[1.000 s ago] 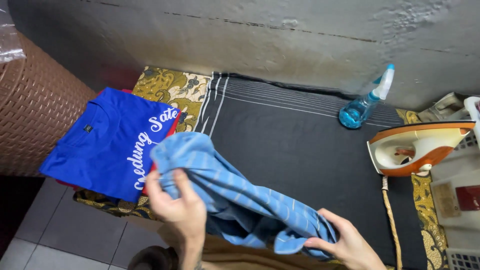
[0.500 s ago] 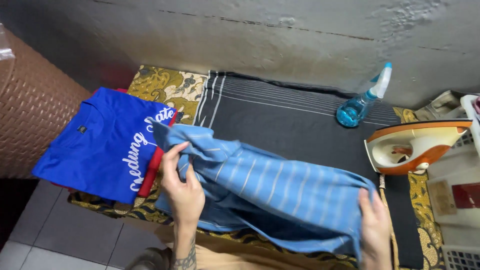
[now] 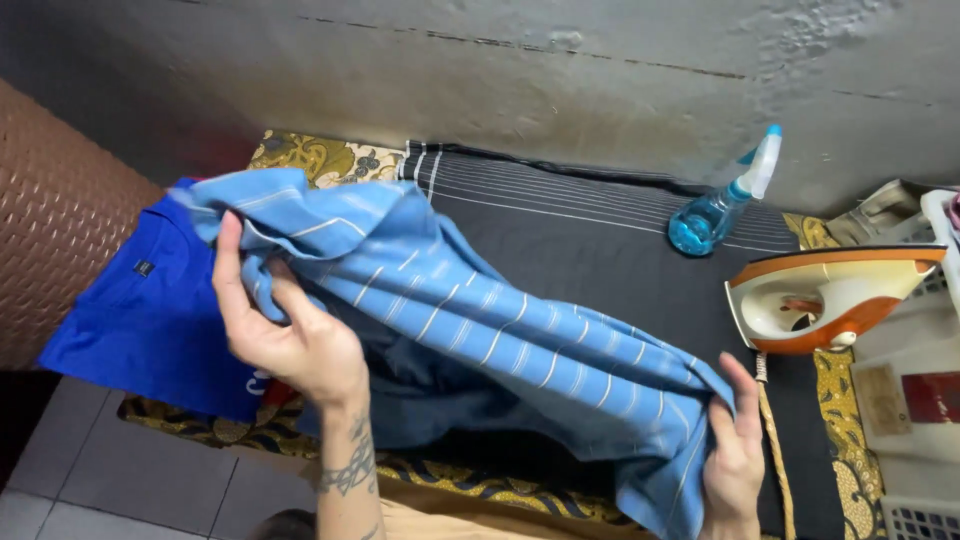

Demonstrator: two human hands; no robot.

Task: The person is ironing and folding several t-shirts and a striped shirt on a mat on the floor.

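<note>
Garments: two in view. One light blue striped shirt (image 3: 480, 330) held up between both hands; one royal blue t-shirt (image 3: 150, 310) lying flat on the left, partly covered by the striped shirt.
Left hand (image 3: 290, 335): fingers closed on a bunched edge of the striped shirt, raised above the royal blue t-shirt; tattoo visible on the forearm.
Right hand (image 3: 735, 455): fingers pinched on the opposite end of the striped shirt, low at the right of the frame.
Hands relative to each other: well apart, the cloth stretched loosely between them with folds sagging in the middle.
Striped shirt position: over the dark striped cloth (image 3: 590, 250) that covers the work surface, running from upper left to lower right.
Underlay: one patterned yellow and green mat (image 3: 320, 160), showing at the edges beneath the dark cloth.
Spray bottles: one, clear blue with white nozzle (image 3: 722, 200), lying tilted against the wall at the far edge of the dark cloth; contents cannot be told.
Irons: one, orange and white (image 3: 830, 295), resting on its side at the right, near the right hand but apart from it.
Obstructions: brown textured wall (image 3: 60, 230) close on the left; white basket corner (image 3: 920, 515) at lower right, contents not visible.
</note>
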